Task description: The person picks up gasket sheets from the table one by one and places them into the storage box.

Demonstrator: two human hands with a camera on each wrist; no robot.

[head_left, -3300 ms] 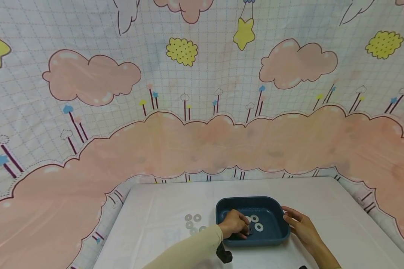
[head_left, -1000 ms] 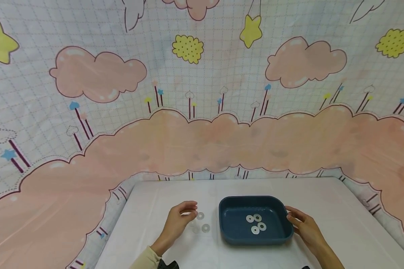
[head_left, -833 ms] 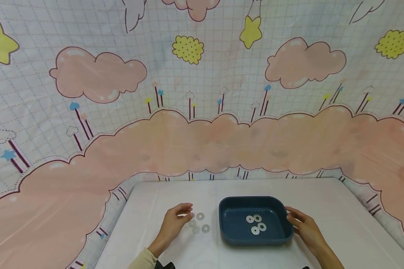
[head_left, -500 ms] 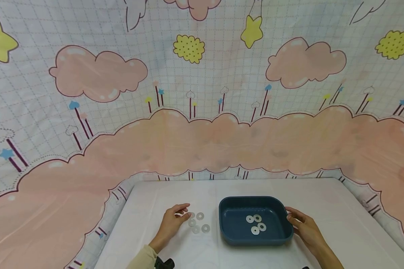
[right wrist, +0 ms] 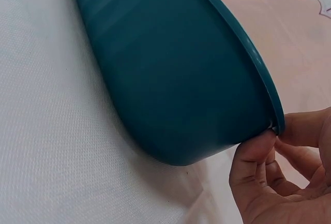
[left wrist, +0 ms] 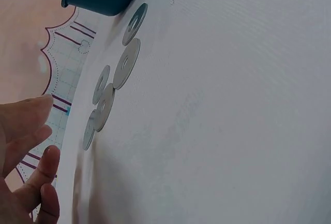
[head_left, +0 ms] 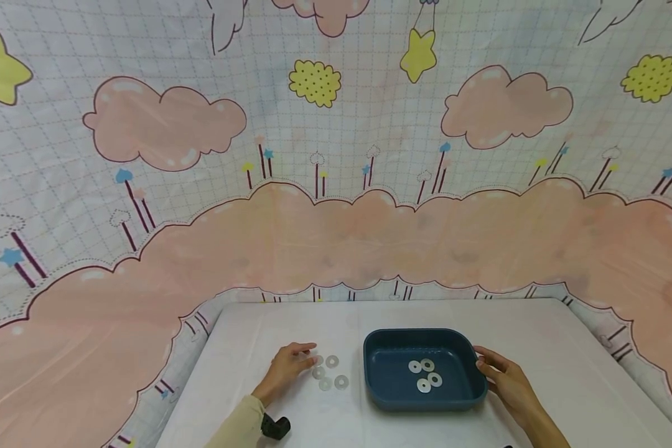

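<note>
left hand [head_left: 284,368]: spread, beside 5 flat washers [left wrist: 123,76] remaining on bench [head_left: 291,326]; right hand [head_left: 506,381]: pinching blue tray [right wrist: 176,74], 4 metal rings [head_left: 430,381] inside.

left hand [head_left: 283,368] now outside tray [head_left: 425,403]

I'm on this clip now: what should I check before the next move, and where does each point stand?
1. Right hand has the blue tray: ok, it pinches the rim at one end.
2. Tray upright: ok, opening faces up.
3. Left hand free: ok, fingers apart, holding nothing.
4. Left fingertips on a washer: not ok, the left wrist view shows a gap.
5. Loose flat washers in sight: ok, five lie on the white tabletop; whether their edges touch, cannot tell.
6. Room in the tray: ok, four washers leave bare floor around them.
</note>
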